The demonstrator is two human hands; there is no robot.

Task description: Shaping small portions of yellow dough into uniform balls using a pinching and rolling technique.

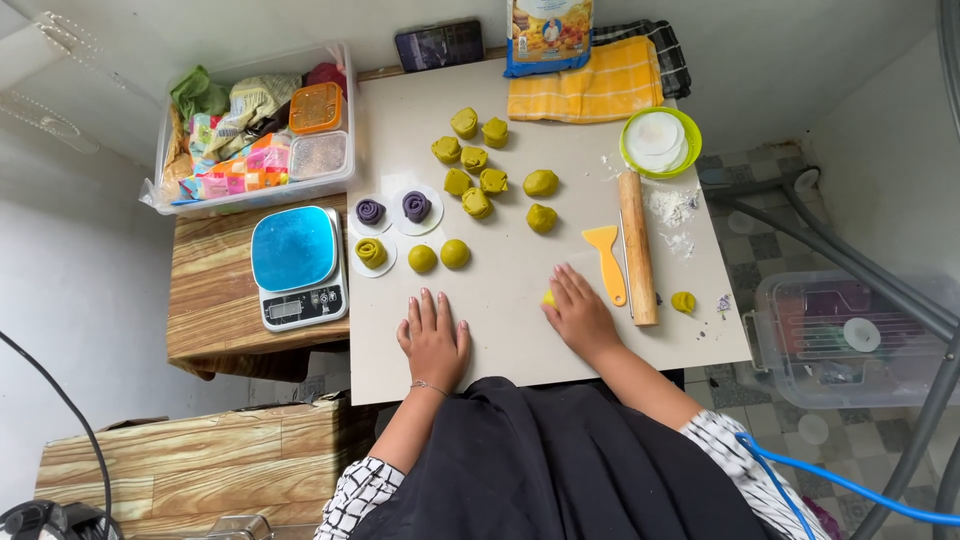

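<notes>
Black apron cloth fills the bottom of the frame; above it the right hand, fingers together, presses flat on a yellow dough piece at centre, seemingly soft, light and easily dented, while the left hand rests spread on the board

Bright, even light; soft shadows; edges bend.

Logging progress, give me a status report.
Left hand flat on board, empty. Right hand pressing small yellow dough piece. Yellow plastic scraper beside it.
</notes>
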